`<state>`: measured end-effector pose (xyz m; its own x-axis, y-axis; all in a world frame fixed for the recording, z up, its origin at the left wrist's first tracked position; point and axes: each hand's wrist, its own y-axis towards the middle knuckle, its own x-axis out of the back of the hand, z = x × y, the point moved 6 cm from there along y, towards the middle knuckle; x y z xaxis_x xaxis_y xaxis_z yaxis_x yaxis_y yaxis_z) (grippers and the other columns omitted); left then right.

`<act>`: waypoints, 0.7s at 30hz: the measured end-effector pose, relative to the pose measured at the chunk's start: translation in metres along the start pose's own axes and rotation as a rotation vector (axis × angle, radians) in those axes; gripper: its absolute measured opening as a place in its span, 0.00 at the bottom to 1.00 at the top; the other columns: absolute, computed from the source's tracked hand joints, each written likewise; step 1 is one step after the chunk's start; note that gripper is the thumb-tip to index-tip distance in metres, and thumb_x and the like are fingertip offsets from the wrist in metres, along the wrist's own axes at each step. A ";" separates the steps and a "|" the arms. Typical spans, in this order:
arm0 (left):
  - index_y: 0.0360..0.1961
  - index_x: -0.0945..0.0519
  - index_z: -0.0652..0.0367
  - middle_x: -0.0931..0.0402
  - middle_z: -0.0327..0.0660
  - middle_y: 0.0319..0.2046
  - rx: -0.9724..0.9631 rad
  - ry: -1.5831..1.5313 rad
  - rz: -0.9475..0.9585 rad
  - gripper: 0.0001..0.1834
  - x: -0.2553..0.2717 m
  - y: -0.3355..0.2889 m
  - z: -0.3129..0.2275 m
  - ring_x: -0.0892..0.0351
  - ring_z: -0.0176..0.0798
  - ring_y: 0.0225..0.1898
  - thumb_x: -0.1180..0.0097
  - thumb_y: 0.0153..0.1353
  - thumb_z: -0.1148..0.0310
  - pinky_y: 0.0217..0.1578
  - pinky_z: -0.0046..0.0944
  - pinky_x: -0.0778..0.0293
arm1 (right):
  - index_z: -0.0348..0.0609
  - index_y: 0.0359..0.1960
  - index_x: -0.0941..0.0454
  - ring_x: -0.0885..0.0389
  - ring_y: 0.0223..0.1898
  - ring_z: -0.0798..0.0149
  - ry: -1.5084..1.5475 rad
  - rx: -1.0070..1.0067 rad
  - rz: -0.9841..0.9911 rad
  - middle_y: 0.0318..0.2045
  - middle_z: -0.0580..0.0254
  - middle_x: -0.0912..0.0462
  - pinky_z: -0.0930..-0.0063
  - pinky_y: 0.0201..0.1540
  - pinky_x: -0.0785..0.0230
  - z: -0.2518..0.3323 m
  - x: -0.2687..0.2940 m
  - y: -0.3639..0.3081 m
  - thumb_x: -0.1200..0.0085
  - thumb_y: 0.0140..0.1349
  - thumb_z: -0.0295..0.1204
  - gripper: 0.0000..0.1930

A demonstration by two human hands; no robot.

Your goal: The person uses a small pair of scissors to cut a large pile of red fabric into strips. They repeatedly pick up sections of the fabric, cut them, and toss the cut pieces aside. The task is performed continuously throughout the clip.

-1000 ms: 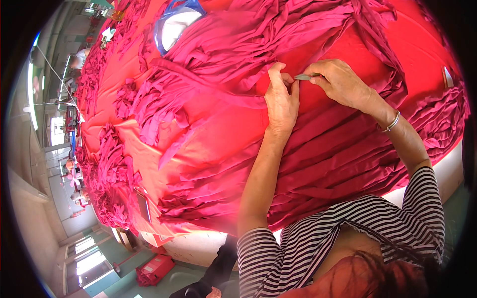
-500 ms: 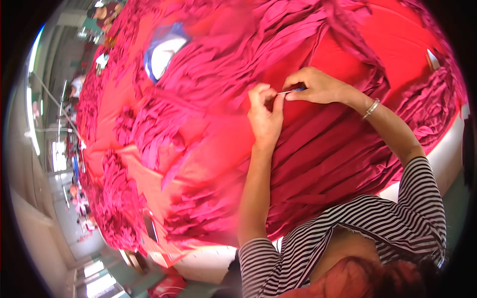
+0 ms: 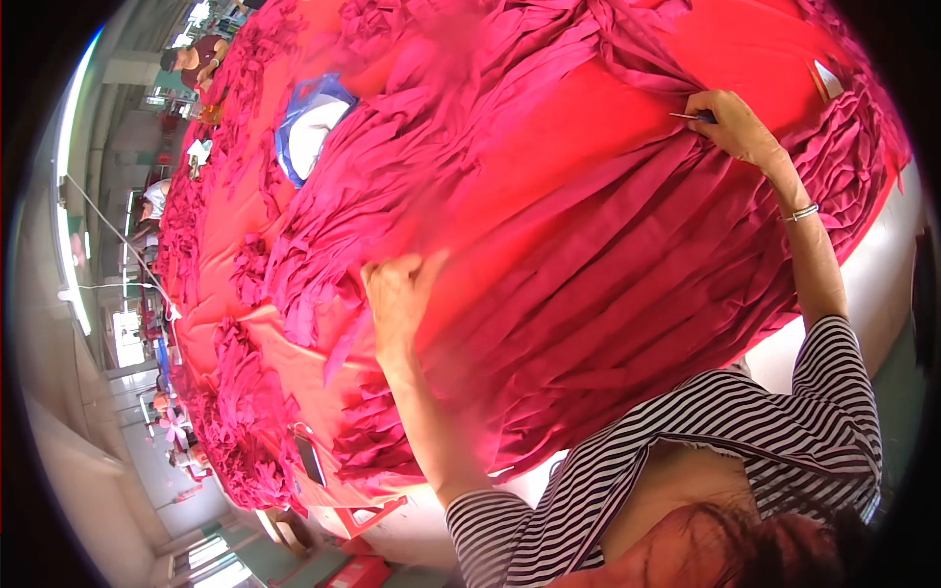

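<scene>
Across the broad work surface before me lies a bright red cloth (image 3: 578,122), heaped with long crimson strips (image 3: 637,279). The strips run in loose, rippling folds below and between the person's two hands, with another great tangle over on the far left side. The right hand (image 3: 735,127) is well out to the right, fingers and thumb pinched around a slim tool (image 3: 705,117) with a dark handle and a thin, pale tip that points left. The left hand (image 3: 397,304) is well apart from it, fingers bent over at the edge of the left-hand tangle; it looks partly curled, but I cannot tell whether any fabric is caught in it (everything just there is blurred). A pale bracelet (image 3: 802,213) circles the right wrist, and the sleeves of a striped top (image 3: 774,421) reach partway down both arms. Beyond the left hand sits a blue bag (image 3: 290,127) with something white in it. Nearer the left edge, a dark, flat oblong (image 3: 310,461) lies on the cloth. Far off at upper left, a co-worker (image 3: 204,57) in a dark cap is at the table's edge.
</scene>
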<state>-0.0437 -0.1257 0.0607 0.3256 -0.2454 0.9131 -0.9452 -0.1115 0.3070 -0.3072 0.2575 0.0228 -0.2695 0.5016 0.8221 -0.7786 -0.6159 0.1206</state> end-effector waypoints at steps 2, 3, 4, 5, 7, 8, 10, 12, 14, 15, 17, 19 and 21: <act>0.10 0.36 0.66 0.49 0.45 0.09 0.171 0.017 0.031 0.31 0.014 -0.031 0.004 0.55 0.42 0.14 0.33 0.58 0.59 0.17 0.45 0.51 | 0.36 0.33 0.22 0.24 0.27 0.50 -0.054 0.002 0.017 0.24 0.49 0.23 0.61 0.33 0.33 -0.001 -0.002 -0.003 0.42 0.54 0.23 0.05; 0.10 0.37 0.67 0.51 0.43 0.09 0.254 0.030 0.039 0.32 0.023 -0.047 0.003 0.57 0.40 0.16 0.33 0.58 0.58 0.17 0.45 0.52 | 0.36 0.33 0.22 0.23 0.27 0.50 -0.077 0.014 0.026 0.24 0.49 0.23 0.61 0.33 0.33 0.001 -0.001 -0.002 0.42 0.54 0.23 0.05; 0.11 0.32 0.67 0.45 0.48 0.08 0.299 0.083 0.054 0.30 0.030 -0.064 0.003 0.50 0.44 0.12 0.32 0.57 0.57 0.17 0.46 0.47 | 0.36 0.32 0.22 0.23 0.27 0.50 -0.095 0.016 0.055 0.24 0.48 0.22 0.61 0.33 0.33 0.003 -0.001 -0.002 0.42 0.54 0.23 0.05; 0.12 0.30 0.67 0.41 0.49 0.09 0.364 0.148 0.091 0.28 0.029 -0.082 0.010 0.44 0.46 0.12 0.32 0.56 0.57 0.18 0.46 0.44 | 0.35 0.31 0.23 0.23 0.27 0.50 -0.081 0.029 0.061 0.24 0.49 0.23 0.61 0.33 0.33 0.009 0.000 -0.005 0.42 0.54 0.23 0.05; 0.15 0.25 0.67 0.34 0.52 0.10 0.497 0.277 0.156 0.25 0.029 -0.111 0.022 0.33 0.50 0.14 0.31 0.55 0.56 0.21 0.46 0.37 | 0.36 0.31 0.22 0.22 0.33 0.48 -0.130 -0.035 0.223 0.28 0.51 0.20 0.59 0.39 0.31 0.027 0.003 -0.004 0.41 0.53 0.24 0.05; 0.23 0.20 0.64 0.21 0.52 0.21 0.628 0.363 0.309 0.20 0.025 -0.122 0.026 0.20 0.55 0.27 0.31 0.53 0.56 0.30 0.45 0.28 | 0.35 0.35 0.21 0.20 0.36 0.50 -0.074 0.054 0.191 0.33 0.52 0.18 0.61 0.41 0.30 0.034 0.007 -0.007 0.40 0.53 0.24 0.08; 0.28 0.19 0.63 0.19 0.52 0.27 0.510 0.477 0.121 0.16 0.030 -0.104 0.016 0.19 0.55 0.33 0.31 0.54 0.59 0.36 0.46 0.26 | 0.34 0.37 0.21 0.19 0.37 0.52 0.078 0.136 0.074 0.36 0.53 0.18 0.63 0.43 0.29 0.061 0.009 0.000 0.39 0.53 0.24 0.10; 0.35 0.18 0.62 0.18 0.51 0.34 0.415 0.266 -0.030 0.13 0.017 -0.070 0.007 0.19 0.55 0.38 0.32 0.54 0.64 0.43 0.46 0.26 | 0.34 0.41 0.20 0.19 0.39 0.55 0.168 0.200 0.068 0.38 0.52 0.18 0.66 0.44 0.29 0.081 0.002 0.019 0.39 0.55 0.26 0.12; 0.39 0.18 0.61 0.18 0.51 0.37 0.268 -0.102 -0.148 0.12 -0.007 -0.026 -0.005 0.20 0.55 0.42 0.33 0.54 0.70 0.48 0.46 0.26 | 0.33 0.37 0.21 0.22 0.35 0.62 0.201 0.247 0.076 0.34 0.56 0.18 0.71 0.42 0.30 0.120 -0.027 0.038 0.42 0.60 0.24 0.07; 0.39 0.18 0.62 0.18 0.51 0.37 0.142 -0.215 -0.210 0.12 -0.019 0.000 -0.014 0.20 0.56 0.43 0.33 0.53 0.72 0.48 0.46 0.26 | 0.34 0.37 0.20 0.22 0.33 0.63 0.248 0.303 0.037 0.32 0.57 0.18 0.71 0.40 0.31 0.137 -0.043 0.046 0.42 0.62 0.26 0.07; 0.38 0.19 0.63 0.19 0.51 0.37 -0.010 -0.147 -0.332 0.12 -0.040 0.041 -0.029 0.20 0.57 0.40 0.33 0.51 0.74 0.43 0.45 0.25 | 0.36 0.37 0.18 0.19 0.35 0.61 0.348 0.411 0.101 0.33 0.56 0.15 0.70 0.41 0.29 0.154 -0.082 0.071 0.41 0.61 0.28 0.08; 0.37 0.18 0.63 0.20 0.51 0.36 0.048 -0.147 -0.326 0.11 -0.062 0.060 -0.015 0.20 0.56 0.38 0.34 0.50 0.76 0.41 0.46 0.25 | 0.38 0.44 0.19 0.18 0.38 0.63 0.374 0.386 0.169 0.38 0.55 0.15 0.69 0.43 0.28 0.160 -0.124 0.104 0.44 0.62 0.27 0.10; 0.36 0.18 0.63 0.21 0.51 0.34 0.078 -0.185 -0.333 0.10 -0.070 0.072 -0.015 0.21 0.56 0.37 0.35 0.50 0.78 0.39 0.47 0.25 | 0.38 0.48 0.21 0.20 0.37 0.66 0.432 0.364 0.022 0.37 0.56 0.16 0.70 0.43 0.28 0.146 -0.144 0.136 0.45 0.63 0.26 0.13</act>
<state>-0.1351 -0.1025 0.0230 0.6199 -0.3522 0.7012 -0.7847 -0.2853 0.5504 -0.2918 0.0127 0.0022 -0.5505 0.6426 0.5330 -0.5453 -0.7602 0.3532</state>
